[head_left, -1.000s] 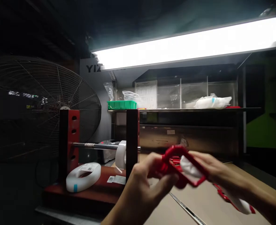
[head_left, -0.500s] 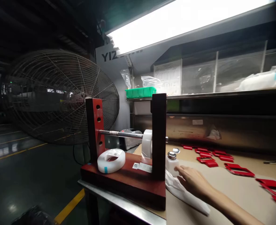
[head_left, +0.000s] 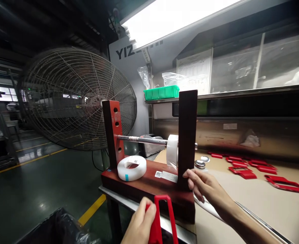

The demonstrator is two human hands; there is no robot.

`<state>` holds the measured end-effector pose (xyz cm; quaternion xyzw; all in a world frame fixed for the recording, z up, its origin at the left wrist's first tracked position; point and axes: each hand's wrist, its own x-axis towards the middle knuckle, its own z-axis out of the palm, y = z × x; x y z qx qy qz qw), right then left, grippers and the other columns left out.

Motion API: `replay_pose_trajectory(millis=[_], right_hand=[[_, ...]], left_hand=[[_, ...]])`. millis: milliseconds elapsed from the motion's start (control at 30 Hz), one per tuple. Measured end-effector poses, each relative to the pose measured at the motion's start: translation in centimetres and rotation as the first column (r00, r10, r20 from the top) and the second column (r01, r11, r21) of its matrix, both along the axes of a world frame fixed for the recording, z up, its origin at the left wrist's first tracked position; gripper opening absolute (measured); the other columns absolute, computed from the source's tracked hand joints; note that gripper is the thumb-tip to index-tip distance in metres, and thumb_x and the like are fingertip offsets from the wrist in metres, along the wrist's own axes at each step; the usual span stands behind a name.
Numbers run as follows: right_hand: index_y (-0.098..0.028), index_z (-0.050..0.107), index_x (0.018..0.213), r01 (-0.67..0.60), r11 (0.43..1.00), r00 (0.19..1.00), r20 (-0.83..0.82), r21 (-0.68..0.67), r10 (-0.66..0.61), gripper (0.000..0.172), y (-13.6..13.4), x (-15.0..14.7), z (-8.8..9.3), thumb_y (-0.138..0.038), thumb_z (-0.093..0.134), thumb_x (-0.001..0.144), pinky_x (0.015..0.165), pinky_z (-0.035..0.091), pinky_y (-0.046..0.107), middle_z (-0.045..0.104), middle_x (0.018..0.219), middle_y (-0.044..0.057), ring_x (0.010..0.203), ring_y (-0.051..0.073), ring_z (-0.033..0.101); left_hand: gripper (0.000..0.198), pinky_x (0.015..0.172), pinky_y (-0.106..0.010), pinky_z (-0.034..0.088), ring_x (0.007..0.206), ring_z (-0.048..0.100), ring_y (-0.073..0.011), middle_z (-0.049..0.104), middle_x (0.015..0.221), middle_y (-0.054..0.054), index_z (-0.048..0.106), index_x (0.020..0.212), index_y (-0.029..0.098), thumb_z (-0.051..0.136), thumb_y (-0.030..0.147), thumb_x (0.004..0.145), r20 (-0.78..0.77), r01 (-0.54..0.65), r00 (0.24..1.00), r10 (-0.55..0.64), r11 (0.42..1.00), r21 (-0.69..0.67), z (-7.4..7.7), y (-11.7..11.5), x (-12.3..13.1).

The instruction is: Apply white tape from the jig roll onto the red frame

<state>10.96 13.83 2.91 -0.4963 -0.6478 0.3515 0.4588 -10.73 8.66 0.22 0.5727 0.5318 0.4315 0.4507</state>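
Note:
My left hand [head_left: 140,225] is closed round a red plastic frame [head_left: 162,217] and holds it upright at the bench's front edge, just before the red wooden tape stand [head_left: 149,184]. My right hand [head_left: 202,186] rests with loosely curled fingers against the stand's dark right upright [head_left: 187,135], over a white cloth [head_left: 207,207] on the cardboard top. A small white bottle with a metal cap [head_left: 199,164] stands right behind this hand. On the stand's steel rod [head_left: 141,139] hangs a white tape roll [head_left: 172,150]. Another white roll [head_left: 131,167] lies flat on the base.
Several more red frames [head_left: 243,167] lie across the cardboard bench top [head_left: 261,203]. A big wire-caged fan [head_left: 75,98] stands to the left. A green tray [head_left: 161,92] and plastic bags sit on the shelf. A black-lined bin [head_left: 60,227] is below left.
My view swung left and down. My left hand came back into sight with a red frame. My right hand shifted from the cloth and bottle to the stand's right upright.

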Motion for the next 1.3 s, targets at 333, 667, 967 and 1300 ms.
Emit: replay_pose_trajectory(millis=[333, 667, 967, 1300], right_hand=[[-0.017, 0.050, 0.073, -0.125, 0.989, 0.965, -0.243, -0.082, 0.101, 0.052, 0.7, -2.6, 0.7, -0.067, 0.062, 0.072, 0.042, 0.023, 0.020, 0.040, 0.055, -0.008, 0.043, 0.004, 0.031], [-0.017, 0.049, 0.070, -0.084, 0.995, 0.947, -0.314, -0.046, 0.065, 0.048, 0.2, -3.5, 0.9, -0.063, 0.066, 0.071, 0.044, 0.019, 0.020, 0.034, 0.048, -0.009, 0.044, 0.004, 0.026], [-0.018, 0.045, 0.068, -0.065, 0.995, 0.956, -0.290, -0.077, 0.040, 0.045, -2.9, -4.4, 0.3, -0.059, 0.062, 0.075, 0.045, 0.013, 0.022, 0.035, 0.049, -0.009, 0.043, 0.003, 0.023], [-0.017, 0.046, 0.065, -0.010, 0.999, 0.984, -0.180, -0.043, 0.002, 0.042, -4.8, -4.4, -1.5, -0.057, 0.058, 0.074, 0.056, 0.021, 0.025, 0.035, 0.060, -0.005, 0.058, 0.009, 0.030]], left_hand=[[0.027, 0.043, -0.022, 0.027, 0.046, 0.038, -0.0107, 0.041, 0.056, 0.008, 0.040, 0.074, 0.024, 0.038, 0.046, 0.088, -0.091, 0.120, 0.989, -0.115, 0.992, 0.044, 5.1, 4.1, -0.5], [0.026, 0.038, -0.020, 0.025, 0.048, 0.042, -0.0115, 0.044, 0.060, 0.005, 0.039, 0.076, 0.024, 0.036, 0.045, 0.090, -0.114, 0.126, 0.987, -0.116, 0.988, 0.089, 5.6, 5.6, 0.0], [0.053, 0.027, -0.019, 0.026, 0.040, 0.039, -0.0104, 0.038, 0.056, 0.007, 0.036, 0.078, 0.024, 0.031, 0.077, 0.079, -0.127, 0.218, 0.970, -0.206, 0.972, 0.088, 5.0, 7.3, 1.6], [0.051, 0.035, -0.020, 0.029, 0.041, 0.039, -0.0079, 0.044, 0.059, 0.007, 0.041, 0.077, 0.022, 0.046, 0.073, 0.076, -0.166, 0.248, 0.959, -0.229, 0.963, 0.106, 5.1, 6.3, 2.4]])
